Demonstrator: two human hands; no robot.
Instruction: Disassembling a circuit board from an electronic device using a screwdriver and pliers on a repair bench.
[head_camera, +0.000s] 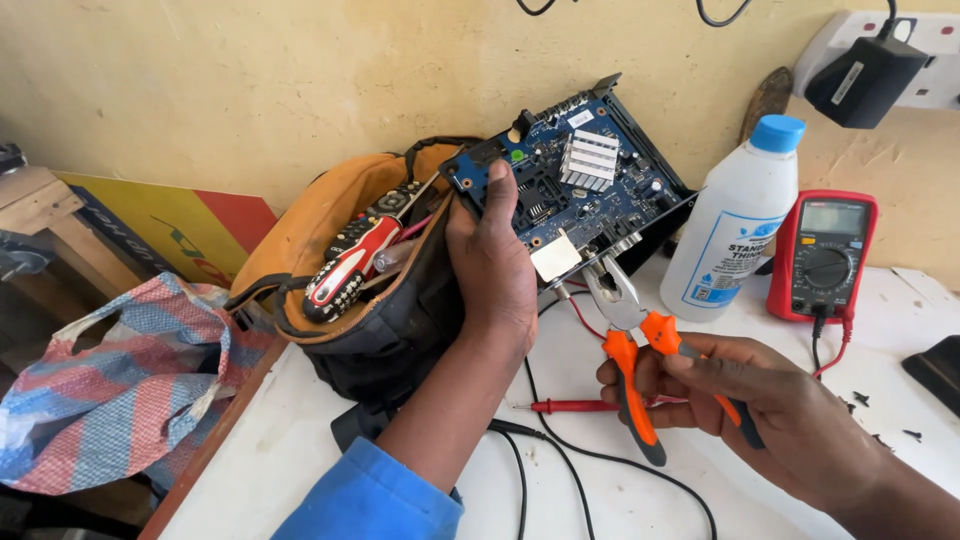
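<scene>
My left hand (492, 268) grips the lower left edge of a blue circuit board (572, 195) that sits tilted in a black case, with a silver heatsink (590, 158) on top. My right hand (745, 412) holds orange-handled pliers (632, 345). The pliers' metal jaws (605, 283) are parted at a connector on the board's lower edge, next to a silver metal box (556, 257).
An orange and black tool bag (350, 290) holding a red and white remote stands left of the board. A white bottle with blue cap (735, 222), a red multimeter (825, 257) and its red probe (575, 406) lie on the white table. A striped bag (120, 385) lies at left.
</scene>
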